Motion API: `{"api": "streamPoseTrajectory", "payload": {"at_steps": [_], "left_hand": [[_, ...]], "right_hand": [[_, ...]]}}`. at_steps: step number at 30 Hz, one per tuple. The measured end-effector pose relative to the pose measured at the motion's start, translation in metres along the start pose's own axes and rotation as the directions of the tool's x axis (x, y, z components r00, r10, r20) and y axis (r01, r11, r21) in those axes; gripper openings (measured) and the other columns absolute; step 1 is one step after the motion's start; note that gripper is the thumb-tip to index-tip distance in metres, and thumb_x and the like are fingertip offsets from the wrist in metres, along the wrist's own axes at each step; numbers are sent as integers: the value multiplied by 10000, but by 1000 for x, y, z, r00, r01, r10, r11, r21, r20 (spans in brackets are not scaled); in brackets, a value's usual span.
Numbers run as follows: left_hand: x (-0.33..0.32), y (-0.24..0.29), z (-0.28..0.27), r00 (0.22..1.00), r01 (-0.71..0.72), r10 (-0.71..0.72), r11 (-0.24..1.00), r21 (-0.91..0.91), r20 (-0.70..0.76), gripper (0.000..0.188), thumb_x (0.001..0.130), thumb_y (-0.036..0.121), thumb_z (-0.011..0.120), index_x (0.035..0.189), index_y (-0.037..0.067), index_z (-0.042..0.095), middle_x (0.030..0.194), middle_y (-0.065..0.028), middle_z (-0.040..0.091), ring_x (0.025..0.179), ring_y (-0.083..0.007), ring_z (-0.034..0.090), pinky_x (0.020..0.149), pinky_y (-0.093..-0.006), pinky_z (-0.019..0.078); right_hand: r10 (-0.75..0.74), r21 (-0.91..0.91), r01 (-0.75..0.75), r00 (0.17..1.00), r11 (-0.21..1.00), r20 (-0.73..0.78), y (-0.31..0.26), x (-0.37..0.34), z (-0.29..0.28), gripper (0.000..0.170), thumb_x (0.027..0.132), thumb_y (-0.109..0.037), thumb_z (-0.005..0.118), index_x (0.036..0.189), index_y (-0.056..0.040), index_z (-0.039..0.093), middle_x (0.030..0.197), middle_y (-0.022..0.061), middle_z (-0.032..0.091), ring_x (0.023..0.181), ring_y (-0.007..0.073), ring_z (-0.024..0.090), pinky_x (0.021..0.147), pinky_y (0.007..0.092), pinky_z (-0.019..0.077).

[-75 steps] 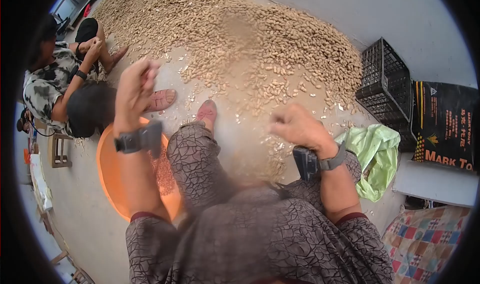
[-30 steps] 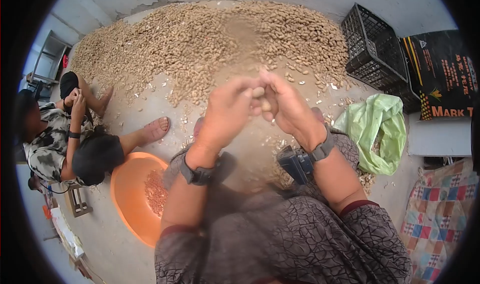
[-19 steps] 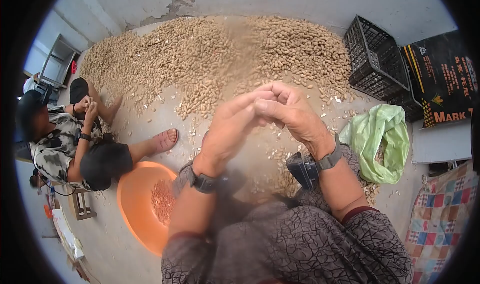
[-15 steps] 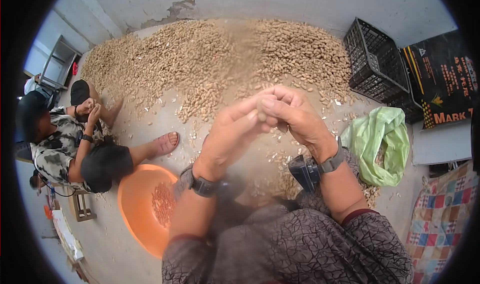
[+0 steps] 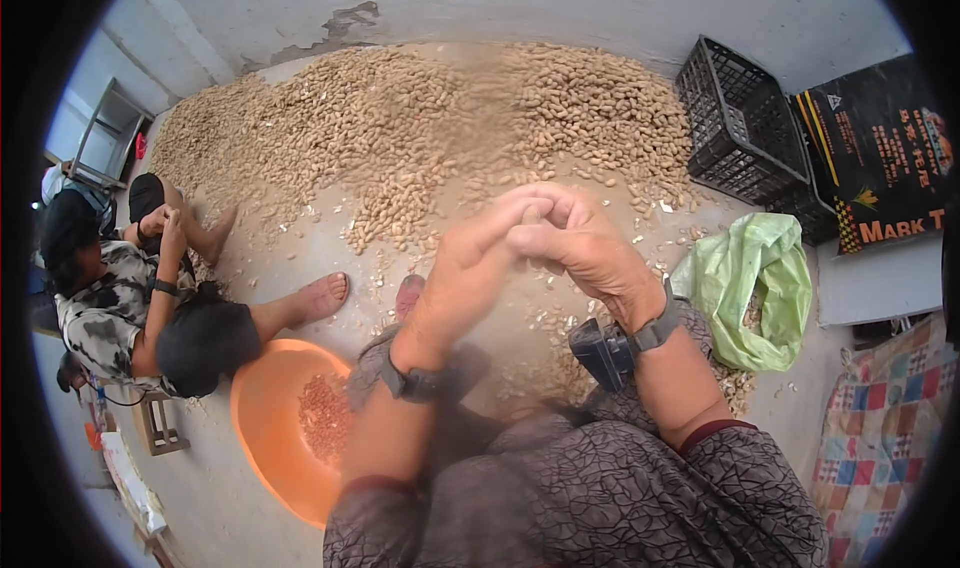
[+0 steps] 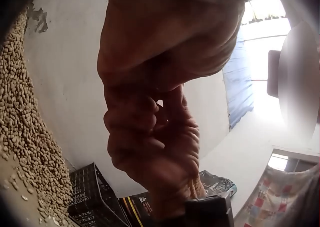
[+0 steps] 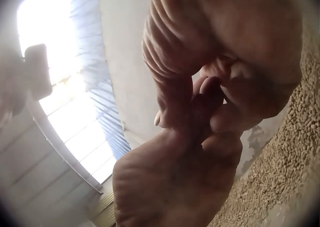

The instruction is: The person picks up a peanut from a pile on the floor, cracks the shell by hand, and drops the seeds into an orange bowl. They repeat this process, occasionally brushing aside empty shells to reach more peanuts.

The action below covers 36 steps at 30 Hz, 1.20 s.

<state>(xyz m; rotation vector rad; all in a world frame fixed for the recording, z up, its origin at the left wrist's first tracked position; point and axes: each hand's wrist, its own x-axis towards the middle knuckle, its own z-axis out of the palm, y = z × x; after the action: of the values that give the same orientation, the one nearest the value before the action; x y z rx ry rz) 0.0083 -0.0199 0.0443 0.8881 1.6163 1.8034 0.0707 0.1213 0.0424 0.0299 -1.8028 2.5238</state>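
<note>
Orange basin (image 5: 262,423) sits lower left, reddish kernels (image 5: 325,418) inside. Left hand (image 5: 455,278), centre: fingers curled, pinching. Peanut (image 5: 537,211) is at the fingertips between both grips, mostly hidden. Right hand (image 5: 603,263) touches left, thumb and fingers pinching it too. Green sack (image 5: 735,278) right.

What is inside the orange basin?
Small reddish nuts lie in the orange basin. The person's left forearm covers part of it, and whatever is under the nuts cannot be seen.
</note>
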Motion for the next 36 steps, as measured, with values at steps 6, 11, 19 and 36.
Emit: {"api": "streamPoseTrajectory", "payload": {"at_steps": [6, 11, 19, 36], "left_hand": [[-4, -1, -2, 991, 18, 0, 992, -129, 131, 264, 848, 0, 489, 1102, -49, 543, 1167, -81, 534, 993, -133, 531, 826, -266, 462], [-1, 0, 0, 986, 60, -27, 979, -194, 167, 303, 821, -30, 498, 1121, -54, 532, 1219, -92, 504, 1036, -150, 518, 856, -278, 460], [5, 6, -3, 990, 99, -73, 967, -236, 117, 359, 855, -29, 455, 1209, -32, 511, 926, -12, 574, 818, -75, 540, 731, -227, 454], [2, -10, -4, 992, 109, -94, 975, -193, 86, 305, 879, 65, 497, 1154, -55, 552, 944, -61, 617, 847, -113, 582, 745, -246, 483]], "right_hand": [[46, -13, -47, 996, 999, -78, 1, -3, 1, 214, 839, -182, 607, 910, 18, 633, 686, -5, 548, 603, 52, 475, 501, 185, 354], [43, 18, -40, 983, 999, -181, 8, -2, 3, 201, 837, -162, 599, 887, 27, 642, 657, 4, 549, 538, 53, 459, 455, 186, 330], [71, 120, -59, 992, 991, -100, 4, 2, -1, 201, 822, -160, 629, 897, 25, 608, 683, 21, 565, 531, 60, 479, 455, 177, 347], [163, 91, -150, 973, 985, -166, 18, -3, -1, 134, 798, -111, 653, 880, -7, 635, 695, -7, 568, 554, 31, 447, 505, 187, 365]]}}
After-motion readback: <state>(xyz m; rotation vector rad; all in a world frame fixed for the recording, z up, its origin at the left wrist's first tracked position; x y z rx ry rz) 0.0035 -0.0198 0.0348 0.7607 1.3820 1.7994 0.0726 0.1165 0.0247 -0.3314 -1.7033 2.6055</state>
